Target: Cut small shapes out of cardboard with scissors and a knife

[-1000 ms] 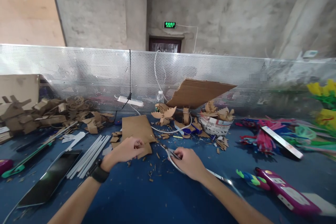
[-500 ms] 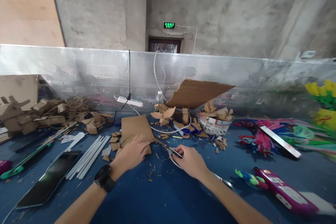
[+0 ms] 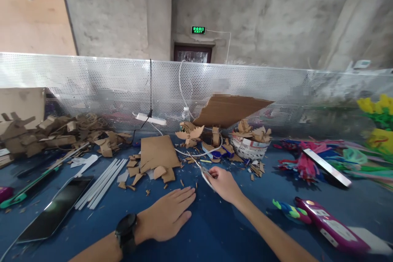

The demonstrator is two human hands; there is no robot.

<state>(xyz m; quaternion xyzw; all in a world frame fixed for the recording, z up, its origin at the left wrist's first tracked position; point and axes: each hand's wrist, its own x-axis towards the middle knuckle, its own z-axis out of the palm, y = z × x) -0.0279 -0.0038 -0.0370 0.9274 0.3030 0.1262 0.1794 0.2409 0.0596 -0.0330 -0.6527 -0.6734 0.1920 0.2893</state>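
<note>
My left hand [image 3: 172, 215] lies flat on the blue tabletop [image 3: 196, 241], palm down with its fingers stretched out to the right. It holds nothing. A few small cardboard crumbs lie just beyond its fingertips. My right hand [image 3: 224, 184] grips a pair of scissors [image 3: 201, 168] by the handles, and their blades point away toward the upper left. Left of the blades rests a square sheet of brown cardboard [image 3: 158, 153]. Small cardboard scraps [image 3: 159, 172] are scattered at its near edge.
White sticks [image 3: 101, 184] and a dark tablet [image 3: 55, 211] lie to the left. A woven basket [image 3: 251, 147] of scraps and a leaning cardboard panel [image 3: 231, 110] stand behind. At right are a phone [image 3: 327, 167], colourful strands and a purple device [image 3: 333, 225].
My left hand has come back from beside the cardboard sheet to the bare tabletop nearer me, uncovering scraps. The scissors have turned and lifted slightly in my right hand.
</note>
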